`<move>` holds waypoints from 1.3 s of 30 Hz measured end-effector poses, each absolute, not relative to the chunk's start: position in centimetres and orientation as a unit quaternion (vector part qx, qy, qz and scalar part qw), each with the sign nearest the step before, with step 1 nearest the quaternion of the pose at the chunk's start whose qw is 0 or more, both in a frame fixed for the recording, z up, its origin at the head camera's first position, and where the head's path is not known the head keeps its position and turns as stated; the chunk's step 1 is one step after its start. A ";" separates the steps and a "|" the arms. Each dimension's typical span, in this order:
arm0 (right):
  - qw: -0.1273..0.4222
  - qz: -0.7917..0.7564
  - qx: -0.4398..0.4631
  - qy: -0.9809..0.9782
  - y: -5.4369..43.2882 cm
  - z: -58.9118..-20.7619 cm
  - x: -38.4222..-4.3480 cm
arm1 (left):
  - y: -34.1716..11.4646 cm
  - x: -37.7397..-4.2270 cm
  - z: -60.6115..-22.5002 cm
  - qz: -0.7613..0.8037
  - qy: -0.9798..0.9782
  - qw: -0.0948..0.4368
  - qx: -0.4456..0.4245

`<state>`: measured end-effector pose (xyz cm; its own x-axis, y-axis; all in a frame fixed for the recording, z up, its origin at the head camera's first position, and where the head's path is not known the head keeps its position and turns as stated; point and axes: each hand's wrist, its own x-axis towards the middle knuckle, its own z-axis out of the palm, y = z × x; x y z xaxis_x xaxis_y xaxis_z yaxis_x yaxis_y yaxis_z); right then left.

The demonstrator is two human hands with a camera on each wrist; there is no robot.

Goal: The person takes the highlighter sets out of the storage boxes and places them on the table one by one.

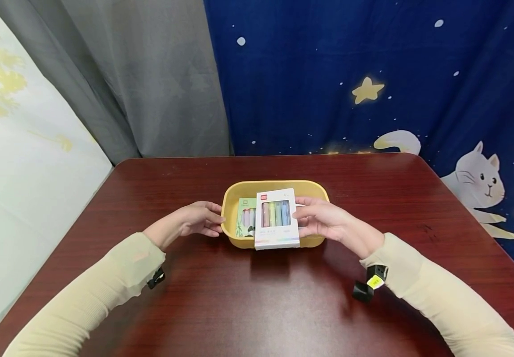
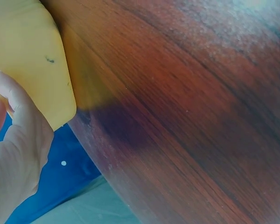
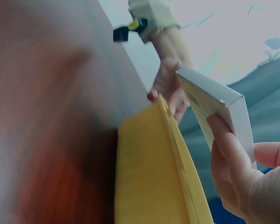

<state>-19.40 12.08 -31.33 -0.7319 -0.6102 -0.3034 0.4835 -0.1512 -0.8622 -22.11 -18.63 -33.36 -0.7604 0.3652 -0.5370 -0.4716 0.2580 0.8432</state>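
A yellow plastic basket (image 1: 248, 186) sits on the table. My left hand (image 1: 200, 218) is at its left end, thumb and fingertips on the rim. In the left wrist view the left hand (image 2: 21, 135) lies against the outer wall of the basket (image 2: 30, 56). My right hand (image 1: 324, 216) grips a white box of coloured markers (image 1: 277, 219) by its right edge, tilted over the basket's front rim, its window facing me. The right wrist view shows the thumb and fingers of the right hand (image 3: 252, 177) on opposite faces of the box (image 3: 242, 123).
Inside the basket, at the left, lies a green box of pens (image 1: 245, 218), partly hidden by the white box. Dark red-brown wooden table (image 1: 185, 297) all around. Behind it hang a grey curtain (image 1: 159, 74) and a blue star-patterned curtain (image 1: 306, 74).
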 end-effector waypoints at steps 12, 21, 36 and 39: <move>0.386 -0.763 -0.093 0.510 10.8 -31.9 -15.7 | -18.7 -22.2 -33.4 0.604 0.719 0.342 -0.037; 0.389 -0.760 -0.110 0.509 10.0 -32.9 -13.7 | -18.7 -22.1 -33.3 0.604 0.720 0.339 -0.033; 0.389 -0.753 -0.099 0.522 8.2 -34.1 -11.4 | -18.8 -22.2 -33.2 0.598 0.726 0.337 -0.040; 0.383 -0.756 -0.087 0.523 7.8 -34.6 -11.0 | -18.8 -22.3 -33.3 0.597 0.727 0.336 -0.043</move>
<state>-11.00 7.76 -34.65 -0.6920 -0.6698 -0.2692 0.4880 -0.1593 -0.8582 -22.26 -18.75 -33.29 -0.7703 0.3392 -0.5401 -0.4640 0.2829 0.8395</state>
